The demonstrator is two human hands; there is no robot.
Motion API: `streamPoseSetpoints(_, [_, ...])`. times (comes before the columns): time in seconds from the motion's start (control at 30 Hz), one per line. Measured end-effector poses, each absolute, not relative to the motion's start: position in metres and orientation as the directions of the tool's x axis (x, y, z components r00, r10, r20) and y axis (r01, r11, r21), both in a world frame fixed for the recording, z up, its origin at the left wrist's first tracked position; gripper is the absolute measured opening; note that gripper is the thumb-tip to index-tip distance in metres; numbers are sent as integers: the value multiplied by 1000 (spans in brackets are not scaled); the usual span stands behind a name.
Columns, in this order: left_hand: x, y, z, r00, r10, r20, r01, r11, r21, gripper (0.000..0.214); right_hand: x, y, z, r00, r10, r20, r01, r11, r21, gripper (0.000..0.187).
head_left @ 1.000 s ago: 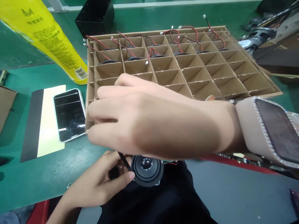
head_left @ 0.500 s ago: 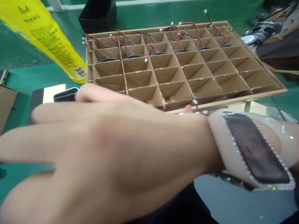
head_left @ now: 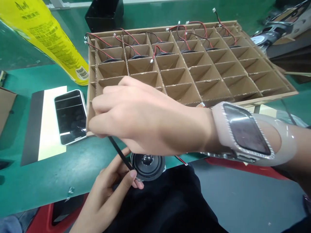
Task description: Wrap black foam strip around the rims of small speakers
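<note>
The left hand [head_left: 109, 191] pinches the rim of a small round speaker [head_left: 147, 165] at 6 o'clock, steadying it over the lap. The right hand [head_left: 143, 119] is closed around a thin black strip [head_left: 119, 152] that slants down to the speaker's edge. At 12 o'clock sits the cardboard tray [head_left: 187, 74]; a phone [head_left: 70, 116] lies at 9 o'clock

Bright, even light falls from overhead, leaving only soft shadows on the green table [head_left: 60, 174]. Glare streaks the phone [head_left: 70, 117] screen at 9 o'clock and the watch [head_left: 245, 129] face at 3 o'clock. The right hand [head_left: 145, 119], close to the lens, looks slightly soft and oversized, and straight lines bow towards the edges.
</note>
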State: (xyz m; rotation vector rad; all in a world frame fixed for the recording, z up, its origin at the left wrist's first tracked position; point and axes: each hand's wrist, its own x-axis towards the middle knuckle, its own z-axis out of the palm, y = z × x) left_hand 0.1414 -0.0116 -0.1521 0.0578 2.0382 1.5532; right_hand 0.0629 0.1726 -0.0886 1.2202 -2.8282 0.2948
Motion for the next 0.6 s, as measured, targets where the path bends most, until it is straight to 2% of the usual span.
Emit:
streamPoseSetpoints(0.1, [144,-12,-153,-827,345,-445,-338,328,882,27,68,177,-89,-734,-671,108,-679,715,-167,44])
streamPoseSetpoints(0.17, [147,-8,-155,-849,307,-429,-339,307,889,23,72,177,-87,-723,-678,132,-690,704,-169,50])
streamPoseSetpoints(0.27, [157,6,-156,-913,165,-373,-326,254,911,22,78,174,-81,-746,-652,134,-666,733,-140,61])
streamPoseSetpoints(0.33, [168,17,-155,-919,77,-386,-365,196,910,25,80,173,-79,-768,-633,92,-640,757,-134,54])
streamPoseSetpoints(0.4, [177,23,-153,-892,61,-448,-435,152,887,27,81,173,-79,-740,-668,71,-669,724,-169,37])
streamPoseSetpoints(0.5, [178,13,-153,-860,158,-485,-445,236,864,23,82,176,-84,-672,-736,82,-729,638,-246,34])
streamPoseSetpoints(0.53, [173,5,-154,-855,233,-464,-389,306,869,22,82,177,-85,-672,-737,75,-728,638,-251,36])
streamPoseSetpoints(0.6, [154,-13,-155,-827,422,-372,-167,447,879,21,82,177,-85,-675,-734,77,-725,640,-254,39])
